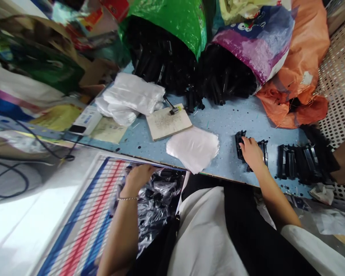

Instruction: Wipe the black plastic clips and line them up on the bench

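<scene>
Head view: right hand (251, 152) fingers closed over black parts (263, 150) on blue table (227, 119). Left hand (138, 177) down among filled clear bags (158, 199) in striped sack (86, 222) — grip unclear. Some bagged; loose row (299, 161), empty bags (193, 147), back heaps (166, 65) remain.

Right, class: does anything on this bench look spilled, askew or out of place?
Yes. Black parts spill from the green sack and purple sack onto the blue table, loose, unlike the neat rows by the right hand.
</scene>
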A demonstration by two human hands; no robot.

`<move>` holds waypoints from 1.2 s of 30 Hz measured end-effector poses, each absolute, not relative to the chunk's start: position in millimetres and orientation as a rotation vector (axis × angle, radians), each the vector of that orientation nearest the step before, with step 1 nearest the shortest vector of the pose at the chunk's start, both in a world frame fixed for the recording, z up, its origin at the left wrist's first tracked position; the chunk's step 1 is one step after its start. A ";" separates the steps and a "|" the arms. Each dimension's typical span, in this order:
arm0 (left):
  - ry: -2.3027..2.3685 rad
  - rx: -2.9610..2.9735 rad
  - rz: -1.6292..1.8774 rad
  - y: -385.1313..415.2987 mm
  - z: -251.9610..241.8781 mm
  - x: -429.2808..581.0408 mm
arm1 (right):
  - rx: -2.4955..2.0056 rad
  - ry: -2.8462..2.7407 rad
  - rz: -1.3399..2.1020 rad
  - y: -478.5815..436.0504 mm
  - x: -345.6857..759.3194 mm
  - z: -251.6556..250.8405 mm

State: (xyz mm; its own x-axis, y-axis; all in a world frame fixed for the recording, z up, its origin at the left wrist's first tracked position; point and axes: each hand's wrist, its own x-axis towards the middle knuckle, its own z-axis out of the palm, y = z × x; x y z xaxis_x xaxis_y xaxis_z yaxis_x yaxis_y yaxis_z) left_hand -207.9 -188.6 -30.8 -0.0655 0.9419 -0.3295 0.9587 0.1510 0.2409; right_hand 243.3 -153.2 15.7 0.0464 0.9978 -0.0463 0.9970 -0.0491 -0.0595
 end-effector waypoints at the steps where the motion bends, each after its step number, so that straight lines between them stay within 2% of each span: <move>1: 2.025 1.849 -0.046 -187.1 -20.7 -186.2 | -2.280 -2.188 0.116 -147.3 237.4 14.4; 4: 1.868 2.048 0.233 -182.0 1.0 -105.4 | -2.249 -2.304 0.129 -133.2 217.5 14.5; 8: 1.653 2.176 0.465 -167.0 -7.8 -22.1 | -1.970 -2.582 0.220 -133.2 213.3 20.5; 12: 1.507 2.016 0.537 -144.9 -33.4 -19.8 | -1.828 -2.548 0.208 -155.8 230.5 20.7; 16: 1.375 1.750 0.775 -133.7 -41.1 -43.1 | -2.106 -2.185 0.290 -179.0 229.2 12.7; 19: 1.418 1.593 0.810 -136.4 -37.5 -44.3 | -2.327 -1.928 0.512 -183.4 221.3 7.4; 21: 1.448 1.538 0.794 -140.3 -35.2 -40.2 | -2.302 -1.779 0.711 -181.9 221.2 6.3; 27: 1.402 1.782 0.765 -143.3 -42.8 -35.5 | -1.441 -1.020 1.625 -197.0 218.2 2.1; 29: 1.360 1.921 0.765 -141.5 -47.5 -38.4 | -1.277 -0.771 1.894 -206.0 208.9 -6.5; 33: 1.441 2.138 0.832 -145.9 -45.9 -44.6 | -1.100 -0.319 2.144 -209.2 196.5 -29.4; 36: 1.249 2.344 0.919 -159.6 -30.8 -43.1 | -0.836 -0.158 2.269 -204.5 196.4 -40.1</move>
